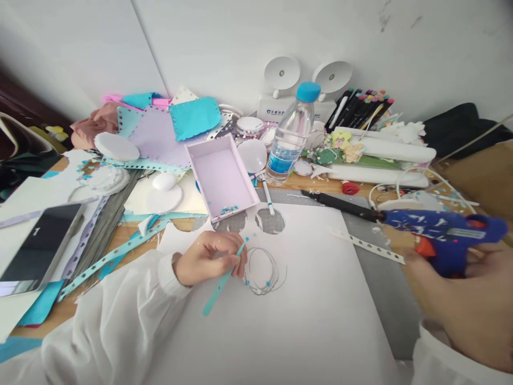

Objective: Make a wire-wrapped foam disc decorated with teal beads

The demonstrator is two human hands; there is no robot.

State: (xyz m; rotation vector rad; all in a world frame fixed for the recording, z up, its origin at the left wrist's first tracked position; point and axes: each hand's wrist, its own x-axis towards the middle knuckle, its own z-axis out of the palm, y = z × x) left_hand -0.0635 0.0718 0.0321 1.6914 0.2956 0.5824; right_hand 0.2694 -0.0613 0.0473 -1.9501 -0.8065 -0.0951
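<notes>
My left hand (214,259) is closed on teal tweezers (217,295), its fingertips beside the left edge of a thin wire ring (261,292). A tiny blue piece (247,239) shows at the tweezers' tip. Several small blue and white bits sit on the lower part of the ring, which lies on a large white sheet (312,315). Whether my left fingers also touch the wire, I cannot tell. At the far right, my right hand (460,299) grips a blue hot glue gun (436,227) with a red-orange trigger, its nozzle pointing left over the table.
Behind the ring stand a lilac box (226,174) with blue bits inside and a water bottle (290,133). A black pen-like tool (340,205) and a punched strip (377,248) lie near the glue gun. A phone (40,246) rests at left; craft scraps line the wall.
</notes>
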